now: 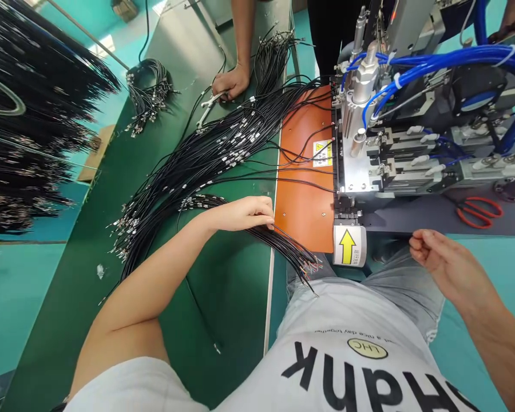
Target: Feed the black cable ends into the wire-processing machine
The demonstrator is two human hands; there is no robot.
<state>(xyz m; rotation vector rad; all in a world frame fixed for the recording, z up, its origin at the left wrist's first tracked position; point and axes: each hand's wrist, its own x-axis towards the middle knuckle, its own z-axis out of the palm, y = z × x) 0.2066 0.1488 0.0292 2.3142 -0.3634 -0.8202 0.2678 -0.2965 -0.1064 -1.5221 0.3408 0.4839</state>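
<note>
My left hand rests on a bundle of thin black wires at the edge of the green table, fingers pinched together on the strands. The bundle's stripped ends hang over my lap. My right hand hovers to the right, below the machine, with fingers curled loosely and nothing visible in them. A grey machine with blue hoses sits ahead, fronted by an orange plate and a yellow arrow label.
Many black wires with metal terminals spread over the green table. Another person's hand works with pliers at the far end. Red scissors lie on the machine base. More wire bundles hang at the left.
</note>
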